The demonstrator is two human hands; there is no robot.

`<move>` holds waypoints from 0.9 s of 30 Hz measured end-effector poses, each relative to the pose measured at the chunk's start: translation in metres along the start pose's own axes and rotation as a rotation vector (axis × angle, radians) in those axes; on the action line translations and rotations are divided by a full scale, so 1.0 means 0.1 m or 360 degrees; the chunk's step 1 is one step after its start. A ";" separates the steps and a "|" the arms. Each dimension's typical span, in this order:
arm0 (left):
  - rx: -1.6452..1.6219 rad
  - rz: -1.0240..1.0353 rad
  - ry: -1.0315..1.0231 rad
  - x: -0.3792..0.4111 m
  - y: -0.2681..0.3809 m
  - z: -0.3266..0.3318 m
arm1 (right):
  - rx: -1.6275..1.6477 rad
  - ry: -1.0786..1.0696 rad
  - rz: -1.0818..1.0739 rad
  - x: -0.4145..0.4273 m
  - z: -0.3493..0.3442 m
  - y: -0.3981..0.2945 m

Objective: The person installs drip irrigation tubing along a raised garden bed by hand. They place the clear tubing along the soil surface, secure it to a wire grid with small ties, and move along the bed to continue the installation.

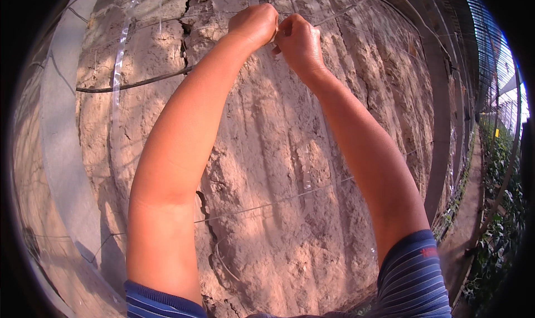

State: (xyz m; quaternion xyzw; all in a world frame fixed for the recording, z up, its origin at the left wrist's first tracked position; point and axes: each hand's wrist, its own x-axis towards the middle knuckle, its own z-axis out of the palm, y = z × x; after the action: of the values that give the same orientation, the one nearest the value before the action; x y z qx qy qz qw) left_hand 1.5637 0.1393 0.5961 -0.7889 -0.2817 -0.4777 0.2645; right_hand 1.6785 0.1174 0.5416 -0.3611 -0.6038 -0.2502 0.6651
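Both arms reach up in front of a rough earthen wall (267, 159). My left hand (256, 24) is closed, its back toward me and its fingers mostly hidden. Close beside it, my right hand (300, 42) has curled fingers pinched together. Between the two hands shows a bit of a thin pale strand (276, 34), which both seem to grip; its material is too small to tell. A thin wire (167, 22) runs across the wall at hand height. Right of my right hand, a grey cable or cord (349, 9) slopes up along the wall.
Concrete-like posts stand at left (69, 121) and right (439, 109). A dark rod (133, 85) juts across the wall. A clear plastic strip (119, 59) hangs left. Another wire (271, 203) crosses lower down. Far right are a path (464, 217) and green plants (501, 217).
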 end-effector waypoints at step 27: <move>-0.1782 -0.0702 -0.0015 -0.58 -0.22 -0.07 | 0.0423 -0.0141 0.0085 -0.08 0.18 -0.18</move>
State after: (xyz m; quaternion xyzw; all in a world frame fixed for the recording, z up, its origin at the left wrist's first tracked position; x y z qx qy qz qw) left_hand 1.5224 0.1389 0.5496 -0.7334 -0.1454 -0.5935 -0.2979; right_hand 1.6519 0.1195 0.5374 -0.2964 -0.6507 -0.1341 0.6861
